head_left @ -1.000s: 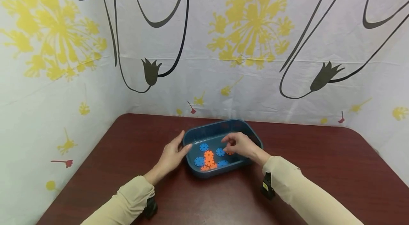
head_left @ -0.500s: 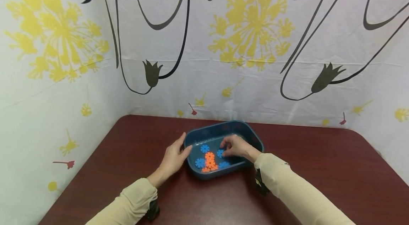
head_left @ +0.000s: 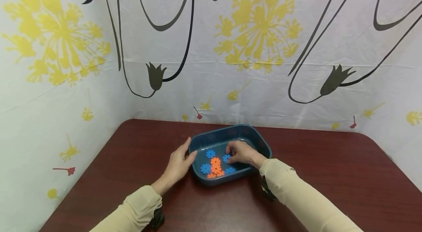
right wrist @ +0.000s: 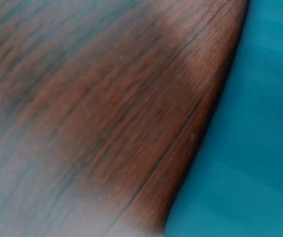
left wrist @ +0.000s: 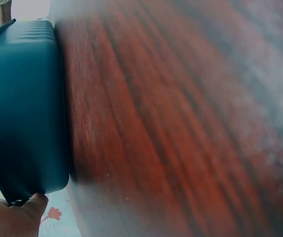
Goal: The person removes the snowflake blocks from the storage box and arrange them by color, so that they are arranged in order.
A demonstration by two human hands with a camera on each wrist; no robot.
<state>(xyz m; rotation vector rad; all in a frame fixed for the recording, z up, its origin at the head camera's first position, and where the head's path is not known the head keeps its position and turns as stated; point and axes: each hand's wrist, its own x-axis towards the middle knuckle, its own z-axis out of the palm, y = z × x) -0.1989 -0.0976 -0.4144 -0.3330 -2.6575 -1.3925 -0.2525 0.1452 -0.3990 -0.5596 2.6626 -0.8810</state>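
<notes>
A dark blue plastic tray (head_left: 215, 181) sits at an angle on the table and holds several snowflake-shaped plastic discs. My left hand (head_left: 177, 164) grips its left end, thumb at the rim; the left wrist view shows fingertips (left wrist: 36, 203) against the tray's outer wall (left wrist: 25, 113). Inside the tray, my right hand (head_left: 243, 152) pinches a blue snowflake disc (head_left: 225, 158) between thumb and forefinger. Left of it lie other blue discs (head_left: 210, 154) and a cluster of orange discs (head_left: 215, 165). Another blue disc (head_left: 230, 170) lies near the front wall.
The reddish-brown wooden table (head_left: 194, 206) extends around the tray. Behind it and at the sides hangs a white cloth (head_left: 204, 49) with yellow and grey plant prints. In the right wrist view the tray's outer wall (right wrist: 250, 148) fills the right side.
My right hand has moved slightly left and lower into the tray, its fingers closing on the blue disc. An orange disc beside it is now hidden by the hand. The left hand stays at the tray.
</notes>
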